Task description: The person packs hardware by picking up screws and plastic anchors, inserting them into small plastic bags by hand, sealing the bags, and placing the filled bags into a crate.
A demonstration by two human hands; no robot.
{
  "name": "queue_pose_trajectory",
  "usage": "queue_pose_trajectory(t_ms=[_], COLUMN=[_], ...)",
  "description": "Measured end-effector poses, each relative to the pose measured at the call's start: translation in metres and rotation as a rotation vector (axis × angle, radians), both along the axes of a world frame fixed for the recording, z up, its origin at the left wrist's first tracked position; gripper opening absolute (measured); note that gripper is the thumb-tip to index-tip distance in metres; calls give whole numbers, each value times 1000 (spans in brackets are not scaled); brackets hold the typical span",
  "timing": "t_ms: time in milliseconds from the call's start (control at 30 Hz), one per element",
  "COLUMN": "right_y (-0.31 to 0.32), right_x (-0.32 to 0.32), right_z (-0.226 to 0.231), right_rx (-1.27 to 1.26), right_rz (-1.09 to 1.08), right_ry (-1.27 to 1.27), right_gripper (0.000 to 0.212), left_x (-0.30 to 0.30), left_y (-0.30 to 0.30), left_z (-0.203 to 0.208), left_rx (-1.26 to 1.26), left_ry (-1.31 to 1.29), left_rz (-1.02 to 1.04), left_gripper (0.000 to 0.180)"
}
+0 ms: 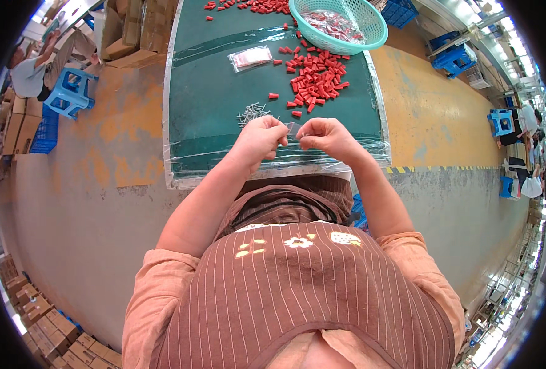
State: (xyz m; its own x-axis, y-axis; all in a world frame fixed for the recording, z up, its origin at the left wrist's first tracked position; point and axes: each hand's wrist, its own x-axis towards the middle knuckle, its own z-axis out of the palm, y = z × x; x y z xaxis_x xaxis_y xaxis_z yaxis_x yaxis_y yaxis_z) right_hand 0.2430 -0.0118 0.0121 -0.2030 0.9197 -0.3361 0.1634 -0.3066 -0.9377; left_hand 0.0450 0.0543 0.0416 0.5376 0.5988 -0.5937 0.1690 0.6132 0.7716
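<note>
Over the near edge of the green table, my left hand (pixel 262 141) and my right hand (pixel 331 139) pinch a small clear plastic bag (pixel 293 128) from either side. Whether anything is inside it is too small to tell. Just beyond my left hand lies a little heap of silver screws (pixel 252 113). Many red tapered plastic plugs (pixel 315 79) are spread ahead of my right hand, some of them loose around the pile. Farther off, a stack of clear bags (pixel 250 58) rests flat on the table.
A mint-green basket (pixel 342 31) at the table's far right holds filled clear bags. More red plugs (pixel 264 5) lie at the far end. Cardboard boxes (pixel 139 27) stand beyond the table's left side. A blue stool (pixel 71 91) and a seated person (pixel 30 77) are at the left.
</note>
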Motion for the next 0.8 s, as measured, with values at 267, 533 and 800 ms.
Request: queue_pose_trajectory(t_ms=[267,533,800], right_y=[35,54,37], right_x=[4,-18,-17], right_z=[-11,-36,-26], right_rx=[476,765,435], right_rz=[-209,-17,-85], right_ry=[-603,-1102,-1040], right_gripper=[21,8,16], left_x=[-4,-10,-13], left_y=[6,-3,-3], left_z=[-24,-35,-49], left_rx=[59,363,305], left_ry=[46,216,130], left_rz=[47,3,28], left_gripper=[10,13,11])
